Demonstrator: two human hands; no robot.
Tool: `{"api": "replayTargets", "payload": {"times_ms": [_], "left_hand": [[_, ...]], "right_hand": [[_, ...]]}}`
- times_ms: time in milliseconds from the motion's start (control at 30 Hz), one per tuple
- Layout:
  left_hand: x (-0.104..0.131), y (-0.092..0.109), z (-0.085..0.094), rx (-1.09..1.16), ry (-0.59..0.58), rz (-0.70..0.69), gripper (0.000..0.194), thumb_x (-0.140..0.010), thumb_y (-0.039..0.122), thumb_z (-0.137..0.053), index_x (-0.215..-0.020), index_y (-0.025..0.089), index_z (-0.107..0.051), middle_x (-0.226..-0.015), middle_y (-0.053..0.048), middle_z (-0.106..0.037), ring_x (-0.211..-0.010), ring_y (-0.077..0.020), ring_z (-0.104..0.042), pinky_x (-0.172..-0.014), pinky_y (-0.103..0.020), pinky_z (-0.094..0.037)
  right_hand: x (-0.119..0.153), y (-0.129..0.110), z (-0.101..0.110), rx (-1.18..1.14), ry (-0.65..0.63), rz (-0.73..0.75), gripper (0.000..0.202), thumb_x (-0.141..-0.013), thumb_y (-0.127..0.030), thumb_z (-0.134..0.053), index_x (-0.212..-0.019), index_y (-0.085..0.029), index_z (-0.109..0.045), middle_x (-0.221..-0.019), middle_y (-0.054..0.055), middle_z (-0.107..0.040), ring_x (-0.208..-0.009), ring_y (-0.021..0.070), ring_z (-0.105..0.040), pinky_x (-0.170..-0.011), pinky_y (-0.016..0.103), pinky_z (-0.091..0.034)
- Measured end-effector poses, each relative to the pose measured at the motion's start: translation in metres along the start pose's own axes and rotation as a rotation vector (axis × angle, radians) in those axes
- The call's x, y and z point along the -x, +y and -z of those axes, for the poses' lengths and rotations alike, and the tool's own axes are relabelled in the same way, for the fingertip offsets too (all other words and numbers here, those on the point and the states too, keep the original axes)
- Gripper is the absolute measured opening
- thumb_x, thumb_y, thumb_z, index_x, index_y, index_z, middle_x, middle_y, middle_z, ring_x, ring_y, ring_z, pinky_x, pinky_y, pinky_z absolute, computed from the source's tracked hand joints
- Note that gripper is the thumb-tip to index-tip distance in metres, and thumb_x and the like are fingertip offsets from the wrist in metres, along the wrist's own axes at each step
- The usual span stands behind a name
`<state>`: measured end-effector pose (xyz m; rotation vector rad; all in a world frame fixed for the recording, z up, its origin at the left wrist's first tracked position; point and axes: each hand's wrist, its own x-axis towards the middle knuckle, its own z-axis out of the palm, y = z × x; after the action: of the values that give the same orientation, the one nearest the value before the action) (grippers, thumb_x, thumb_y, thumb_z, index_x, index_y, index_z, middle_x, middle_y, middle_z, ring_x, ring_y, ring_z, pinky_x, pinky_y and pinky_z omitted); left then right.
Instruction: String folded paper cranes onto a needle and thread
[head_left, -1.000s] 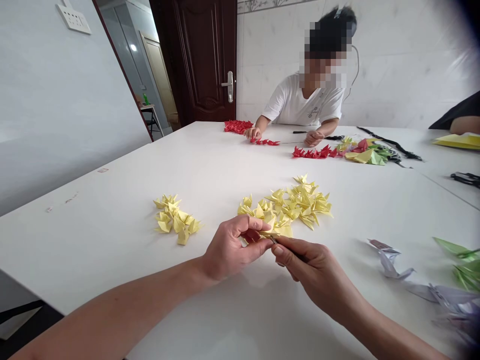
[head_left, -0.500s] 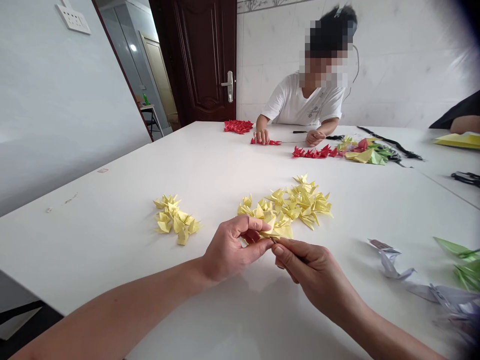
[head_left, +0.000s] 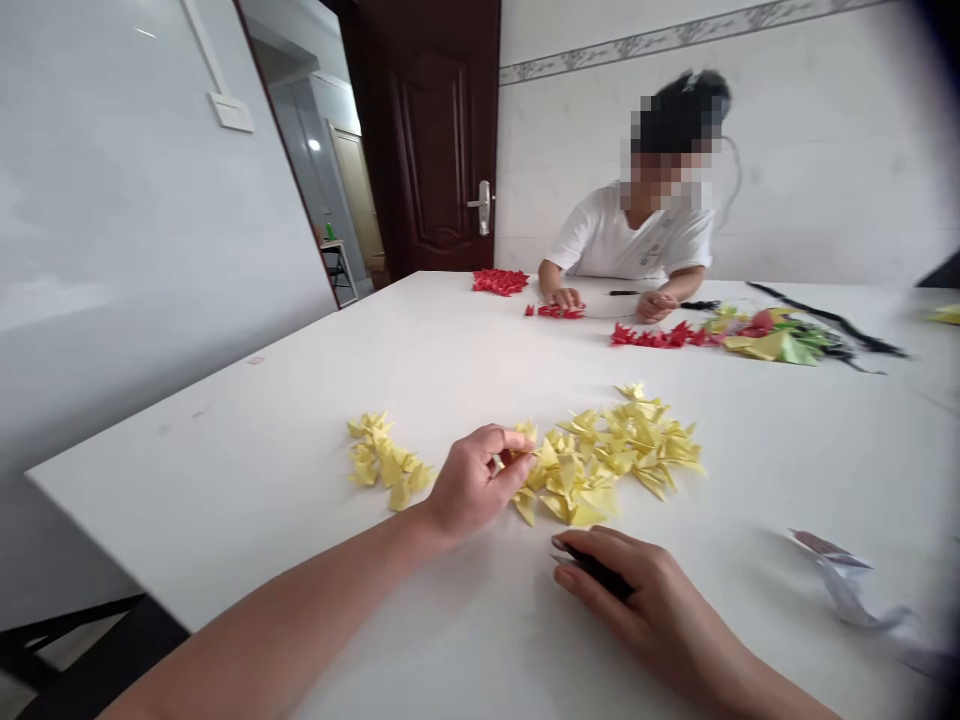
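Observation:
My left hand [head_left: 480,478] is at the left edge of a large pile of yellow folded paper pieces [head_left: 592,450], thumb and fingertips pinched together. What lies between its fingertips is too small to make out. Below the pile, my right hand [head_left: 637,595] holds a black tweezer-like tool [head_left: 600,572] whose two thin tips point left. A smaller group of yellow folded pieces [head_left: 386,460] lies left of my left hand.
Across the white table [head_left: 300,400], a person [head_left: 634,240] in a white shirt handles red folded pieces [head_left: 559,312]. Red [head_left: 500,281] and multicoloured paper pieces [head_left: 780,338] lie at the far side. White-grey folded paper [head_left: 844,585] sits at the right.
My right hand has drawn away from my left, down and to the right, with the tool. The yellow piece between them is no longer held there. The view has tilted up and shifted left.

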<state>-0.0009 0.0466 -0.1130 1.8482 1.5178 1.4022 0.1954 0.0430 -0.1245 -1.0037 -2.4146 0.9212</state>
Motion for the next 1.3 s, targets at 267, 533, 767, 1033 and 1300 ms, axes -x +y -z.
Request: {"api": "replayTargets", "payload": {"times_ms": [267,533,767,1033,1300], "left_hand": [[-0.005,-0.009,0.004,0.01,-0.002,-0.109,0.018,-0.077,0.016,-0.056,-0.093,0.014,-0.065,-0.113,-0.013,-0.061,-0.087,-0.0163,-0.064,-0.06,-0.023,-0.051],[-0.031,-0.005,0.117,-0.529,-0.305,0.384,0.027,-0.074,0.026,-0.055,-0.098,0.021,-0.064,-0.098,-0.003,-0.067,-0.082,-0.0154,-0.062,-0.07,-0.023,-0.045],[-0.029,-0.012,0.141,-0.625,-0.457,0.594,0.039,-0.056,0.027,-0.064,-0.094,0.02,-0.064,-0.076,0.0,-0.064,-0.061,-0.0141,-0.056,-0.052,-0.021,-0.037],[-0.029,-0.007,0.126,-0.468,-0.409,0.452,0.042,-0.059,0.019,-0.051,-0.1,0.022,-0.062,-0.07,0.003,-0.054,-0.057,-0.0108,-0.047,-0.051,-0.021,-0.034],[-0.031,0.002,0.095,0.085,-0.248,0.271,0.025,-0.065,0.021,-0.059,-0.089,0.017,-0.061,-0.065,0.004,-0.047,-0.057,-0.0083,-0.044,-0.055,-0.022,-0.035]], "right_hand": [[0.004,0.013,-0.008,0.134,-0.03,0.134,0.027,-0.088,-0.039,-0.046,-0.104,-0.026,-0.064,-0.097,0.006,-0.069,-0.081,0.0205,-0.066,-0.069,0.026,-0.053],[0.003,0.019,-0.009,0.194,-0.036,0.153,0.028,-0.088,-0.04,-0.046,-0.106,-0.026,-0.062,-0.101,0.005,-0.068,-0.085,0.0205,-0.066,-0.073,0.027,-0.054],[0.004,0.017,-0.01,0.186,-0.042,0.143,0.028,-0.089,-0.041,-0.044,-0.105,-0.025,-0.062,-0.099,0.005,-0.068,-0.084,0.0196,-0.065,-0.072,0.027,-0.054],[0.004,0.004,-0.004,0.132,-0.007,0.153,0.026,-0.089,-0.035,-0.045,-0.101,-0.023,-0.064,-0.085,0.005,-0.067,-0.072,0.0177,-0.064,-0.062,0.026,-0.051],[0.005,0.003,-0.003,0.076,0.027,0.157,0.027,-0.088,-0.034,-0.046,-0.103,-0.022,-0.065,-0.089,0.007,-0.069,-0.074,0.019,-0.065,-0.064,0.028,-0.052]]}}
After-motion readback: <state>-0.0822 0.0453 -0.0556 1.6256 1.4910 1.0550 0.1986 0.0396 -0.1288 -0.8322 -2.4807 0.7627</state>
